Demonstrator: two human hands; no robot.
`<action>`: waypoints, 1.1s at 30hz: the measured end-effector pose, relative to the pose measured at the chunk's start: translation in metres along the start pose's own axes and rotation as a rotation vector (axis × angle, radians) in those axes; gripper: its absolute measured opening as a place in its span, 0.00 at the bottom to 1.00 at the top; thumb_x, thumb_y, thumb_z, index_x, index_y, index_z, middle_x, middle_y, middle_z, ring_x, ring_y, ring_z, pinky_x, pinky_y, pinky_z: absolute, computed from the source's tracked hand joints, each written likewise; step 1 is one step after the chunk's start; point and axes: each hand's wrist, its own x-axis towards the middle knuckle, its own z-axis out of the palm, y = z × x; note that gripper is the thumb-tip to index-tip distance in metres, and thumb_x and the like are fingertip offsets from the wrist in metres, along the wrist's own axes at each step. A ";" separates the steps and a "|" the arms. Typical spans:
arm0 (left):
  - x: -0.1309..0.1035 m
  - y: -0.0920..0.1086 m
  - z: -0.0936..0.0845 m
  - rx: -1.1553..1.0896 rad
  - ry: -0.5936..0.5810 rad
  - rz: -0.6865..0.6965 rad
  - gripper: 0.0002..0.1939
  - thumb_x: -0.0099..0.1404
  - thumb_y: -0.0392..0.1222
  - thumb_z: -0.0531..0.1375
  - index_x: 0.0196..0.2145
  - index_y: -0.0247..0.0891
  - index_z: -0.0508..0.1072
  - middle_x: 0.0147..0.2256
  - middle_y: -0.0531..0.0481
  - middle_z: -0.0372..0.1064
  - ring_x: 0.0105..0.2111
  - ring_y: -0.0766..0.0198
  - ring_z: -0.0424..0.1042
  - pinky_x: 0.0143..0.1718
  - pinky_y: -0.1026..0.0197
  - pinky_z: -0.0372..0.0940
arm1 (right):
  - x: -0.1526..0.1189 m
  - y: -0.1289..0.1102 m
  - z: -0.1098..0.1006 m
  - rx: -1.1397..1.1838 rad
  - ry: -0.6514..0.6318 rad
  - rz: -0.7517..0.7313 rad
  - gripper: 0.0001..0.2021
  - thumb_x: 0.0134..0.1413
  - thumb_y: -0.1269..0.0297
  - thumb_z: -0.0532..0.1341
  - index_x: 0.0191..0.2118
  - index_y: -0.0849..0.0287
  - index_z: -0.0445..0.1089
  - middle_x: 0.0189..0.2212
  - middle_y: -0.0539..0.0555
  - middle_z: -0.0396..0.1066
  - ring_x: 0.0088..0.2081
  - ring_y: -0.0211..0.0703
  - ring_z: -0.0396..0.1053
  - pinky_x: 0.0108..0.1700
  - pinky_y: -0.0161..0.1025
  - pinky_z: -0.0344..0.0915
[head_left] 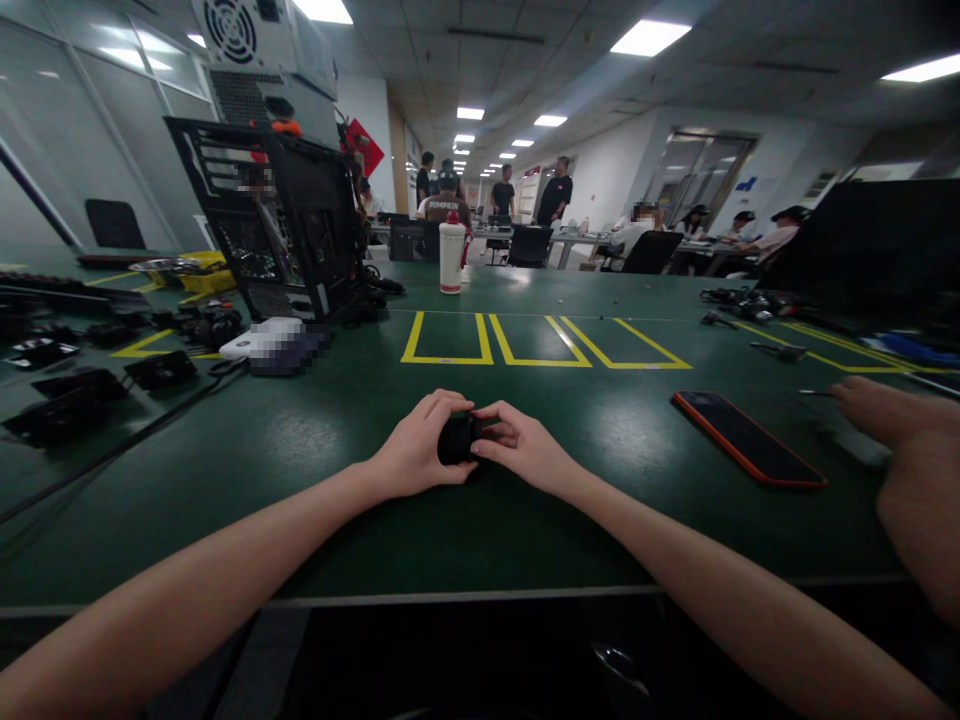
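A small black cylindrical object (456,441) is held between my two hands over the green table (540,540); its exact kind does not show. My left hand (420,445) wraps round its left side, thumb at the bottom and fingers over the top. From the right, my right hand (521,447) pinches its edge with thumb and fingertips. Beyond the hands, yellow tape outlines (448,360) mark several open-sided boxes on the table. To the right lies a phone in an orange case (750,437).
An open black computer case (277,220) stands at the back left, near a yellow tray (206,273) and black parts. A white bottle (451,258) stands at the back. Another person's hand (877,408) reaches in at the right, holding a thin tool. A dark monitor (870,245) is behind it.
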 end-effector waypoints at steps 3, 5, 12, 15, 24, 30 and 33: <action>0.000 0.000 0.000 -0.005 -0.005 -0.003 0.29 0.49 0.41 0.62 0.47 0.40 0.56 0.45 0.45 0.58 0.46 0.56 0.60 0.46 0.53 0.61 | 0.001 -0.001 0.001 -0.053 0.020 -0.003 0.15 0.50 0.63 0.58 0.45 0.55 0.59 0.37 0.51 0.66 0.38 0.39 0.68 0.41 0.41 0.66; 0.000 -0.001 0.000 -0.007 -0.005 -0.004 0.29 0.48 0.41 0.62 0.47 0.41 0.56 0.45 0.45 0.58 0.47 0.56 0.60 0.47 0.52 0.61 | 0.002 0.000 0.001 -0.082 0.024 -0.016 0.13 0.52 0.61 0.56 0.44 0.54 0.59 0.35 0.50 0.66 0.36 0.38 0.68 0.40 0.40 0.66; 0.000 0.000 -0.001 -0.020 0.002 -0.007 0.29 0.48 0.41 0.62 0.47 0.41 0.57 0.45 0.45 0.58 0.47 0.55 0.61 0.47 0.51 0.60 | -0.001 0.002 -0.002 -0.106 -0.031 -0.001 0.14 0.54 0.59 0.54 0.46 0.56 0.61 0.38 0.53 0.67 0.38 0.40 0.67 0.40 0.41 0.65; 0.000 0.001 -0.002 -0.020 -0.006 -0.010 0.29 0.48 0.41 0.62 0.48 0.41 0.57 0.46 0.45 0.58 0.47 0.55 0.61 0.47 0.51 0.61 | -0.001 0.002 -0.002 -0.089 -0.042 0.017 0.14 0.52 0.59 0.55 0.45 0.58 0.62 0.40 0.55 0.66 0.40 0.41 0.67 0.42 0.42 0.65; 0.001 0.000 0.000 -0.006 0.006 -0.010 0.29 0.48 0.41 0.62 0.47 0.40 0.58 0.45 0.45 0.59 0.46 0.56 0.61 0.46 0.52 0.61 | 0.001 0.002 0.001 -0.171 0.015 -0.008 0.11 0.57 0.58 0.50 0.44 0.54 0.58 0.29 0.48 0.65 0.32 0.37 0.66 0.37 0.39 0.64; 0.000 0.000 0.000 -0.021 0.012 -0.007 0.29 0.48 0.40 0.62 0.47 0.41 0.57 0.46 0.45 0.58 0.47 0.55 0.61 0.47 0.51 0.61 | -0.001 -0.001 0.000 -0.195 -0.008 -0.033 0.14 0.53 0.58 0.55 0.45 0.57 0.61 0.39 0.54 0.66 0.39 0.41 0.66 0.41 0.41 0.64; 0.000 0.000 0.000 -0.015 0.005 -0.002 0.29 0.48 0.41 0.62 0.47 0.40 0.57 0.46 0.45 0.58 0.47 0.55 0.61 0.47 0.52 0.61 | 0.000 -0.001 0.001 -0.150 0.003 -0.010 0.14 0.51 0.58 0.56 0.43 0.58 0.62 0.40 0.54 0.66 0.41 0.42 0.66 0.43 0.42 0.63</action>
